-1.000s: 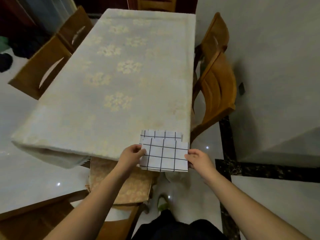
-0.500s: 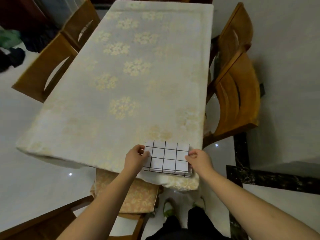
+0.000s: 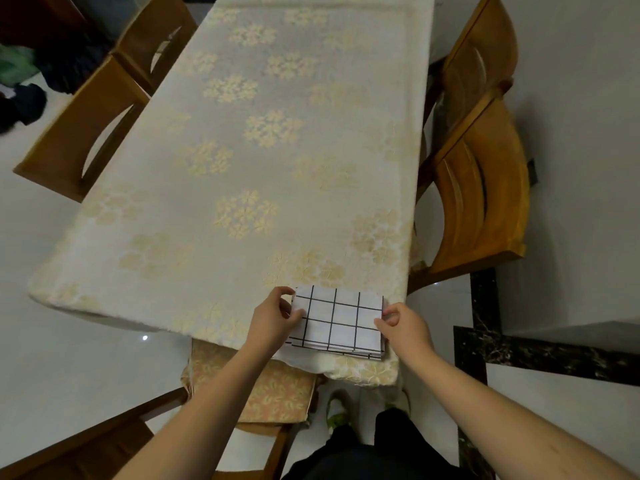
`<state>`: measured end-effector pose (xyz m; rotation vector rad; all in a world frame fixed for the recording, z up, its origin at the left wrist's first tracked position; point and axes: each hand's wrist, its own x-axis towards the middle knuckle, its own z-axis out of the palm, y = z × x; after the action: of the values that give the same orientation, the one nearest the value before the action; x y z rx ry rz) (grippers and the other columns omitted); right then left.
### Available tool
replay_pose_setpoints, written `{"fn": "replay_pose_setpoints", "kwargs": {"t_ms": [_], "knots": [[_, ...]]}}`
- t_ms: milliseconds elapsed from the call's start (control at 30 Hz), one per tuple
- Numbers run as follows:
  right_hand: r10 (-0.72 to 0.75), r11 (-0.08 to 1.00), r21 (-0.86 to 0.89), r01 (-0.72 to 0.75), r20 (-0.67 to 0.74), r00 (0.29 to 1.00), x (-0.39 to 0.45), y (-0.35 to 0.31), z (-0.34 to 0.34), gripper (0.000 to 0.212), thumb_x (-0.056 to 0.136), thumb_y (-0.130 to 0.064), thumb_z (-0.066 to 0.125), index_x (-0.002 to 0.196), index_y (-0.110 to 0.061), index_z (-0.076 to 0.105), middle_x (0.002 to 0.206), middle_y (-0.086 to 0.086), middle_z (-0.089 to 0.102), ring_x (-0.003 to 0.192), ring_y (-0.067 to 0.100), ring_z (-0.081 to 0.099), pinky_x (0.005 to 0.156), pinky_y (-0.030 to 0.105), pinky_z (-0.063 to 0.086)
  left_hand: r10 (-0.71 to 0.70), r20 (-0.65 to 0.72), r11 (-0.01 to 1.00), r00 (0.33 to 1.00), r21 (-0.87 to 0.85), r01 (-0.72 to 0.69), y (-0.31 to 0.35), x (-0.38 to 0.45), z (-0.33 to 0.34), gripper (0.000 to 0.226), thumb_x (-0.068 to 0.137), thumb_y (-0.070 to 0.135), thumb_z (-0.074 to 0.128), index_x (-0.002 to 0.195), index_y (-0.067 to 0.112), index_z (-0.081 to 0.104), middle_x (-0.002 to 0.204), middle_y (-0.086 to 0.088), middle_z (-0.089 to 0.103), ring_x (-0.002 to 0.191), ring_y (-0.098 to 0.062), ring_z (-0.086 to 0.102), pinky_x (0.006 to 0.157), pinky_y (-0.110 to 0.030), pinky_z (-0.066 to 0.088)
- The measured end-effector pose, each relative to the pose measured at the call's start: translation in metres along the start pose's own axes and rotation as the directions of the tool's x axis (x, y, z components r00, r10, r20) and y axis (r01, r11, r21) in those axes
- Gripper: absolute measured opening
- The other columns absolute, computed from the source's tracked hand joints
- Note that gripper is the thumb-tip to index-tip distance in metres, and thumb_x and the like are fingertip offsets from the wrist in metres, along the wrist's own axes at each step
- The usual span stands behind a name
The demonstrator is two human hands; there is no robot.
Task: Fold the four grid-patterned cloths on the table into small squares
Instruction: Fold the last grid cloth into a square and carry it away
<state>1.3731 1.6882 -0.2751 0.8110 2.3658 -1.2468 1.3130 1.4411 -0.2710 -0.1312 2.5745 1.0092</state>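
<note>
The folded grid-patterned cloths (image 3: 337, 320) lie stacked at the bench's (image 3: 242, 161) near right corner; the left hand (image 3: 275, 322) pinches their left edge, the right hand (image 3: 403, 323) their right edge.

Floral cream tablecloth (image 3: 263, 161) covering the long table. Wooden chairs: two at 10 o'clock (image 3: 79, 133), two at 2 o'clock (image 3: 485, 188). Floral-cushioned seat (image 3: 277, 393) at 6 o'clock. Dark clothing heap (image 3: 24, 98) at 9 o'clock.
</note>
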Motion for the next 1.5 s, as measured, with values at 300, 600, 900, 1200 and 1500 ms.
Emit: {"fn": "replay_pose_setpoints", "kwargs": {"t_ms": [300, 600, 900, 1200, 1500], "knots": [[-0.417, 0.856, -0.393, 0.335, -0.141, 0.898, -0.01, -0.021, 0.027, 0.043, 0.1, -0.036, 0.037, 0.138, -0.019, 0.044, 0.138, 0.001, 0.048, 0.127, 0.019, 0.042, 0.106, 0.036, 0.035, 0.563, -0.182, 0.797, 0.806, 0.374, -0.473, 0.0, 0.0, 0.025, 0.031, 0.084, 0.006, 0.064, 0.115, 0.005, 0.063, 0.113, -0.012, 0.063, 0.101, -0.029, 0.061, 0.081, -0.041, 0.052], [-0.433, 0.645, -0.665, 0.377, 0.088, 0.897, 0.002, -0.021, 0.092, 0.057, 0.096, -0.036, 0.023, 0.145, -0.008, 0.033, 0.153, 0.008, 0.035, 0.141, 0.021, 0.033, 0.115, 0.037, 0.01, 0.515, 0.164, 0.655, 0.841, 0.558, -0.51, -0.035, -0.004, 0.058, 0.057, 0.103, 0.039, 0.026, 0.152, 0.011, 0.026, 0.16, -0.006, 0.019, 0.149, -0.021, 0.014, 0.118, -0.042, 0.018], [-0.426, 0.572, -0.734, 0.367, 0.116, 0.897, 0.016, 0.006, 0.079, 0.063, 0.098, -0.047, 0.021, 0.152, -0.013, 0.019, 0.16, 0.004, 0.016, 0.147, 0.018, 0.014, 0.117, 0.041, 0.011, 0.435, 0.201, 0.668, 0.878, 0.581, -0.464, -0.04, 0.001, 0.057, 0.062, 0.101, 0.048, 0.024, 0.156, 0.02, 0.012, 0.163, -0.002, 0.005, 0.15, -0.018, 0.001, 0.12, -0.042, 0.007], [-0.404, 0.609, -0.717, 0.339, 0.088, 0.91, 0.014, 0.018, 0.068, 0.063, 0.099, -0.045, 0.022, 0.153, -0.013, 0.015, 0.16, 0.005, 0.016, 0.148, 0.019, 0.014, 0.117, 0.04, 0.012, 0.422, 0.214, 0.661, 0.881, 0.593, -0.46, -0.047, 0.006, 0.047, 0.074, 0.098, 0.06, 0.025, 0.156, 0.017, 0.007, 0.163, -0.001, 0.003, 0.15, -0.016, 0.001, 0.121, -0.036, 0.003], [-0.406, 0.57, -0.721, 0.394, 0.171, 0.898, 0.018, 0.021, 0.062, 0.068, 0.095, -0.054, 0.005, 0.151, -0.019, -0.008, 0.161, 0.0, -0.009, 0.147, 0.014, -0.011, 0.117, 0.035, -0.007, 0.356, 0.294, 0.664, 0.887, 0.589, -0.461, -0.044, 0.01, 0.044, 0.078, 0.094, 0.067, 0.007, 0.155, 0.019, -0.003, 0.162, 0.0, -0.008, 0.149, -0.016, -0.008, 0.121, -0.038, -0.003]]}}
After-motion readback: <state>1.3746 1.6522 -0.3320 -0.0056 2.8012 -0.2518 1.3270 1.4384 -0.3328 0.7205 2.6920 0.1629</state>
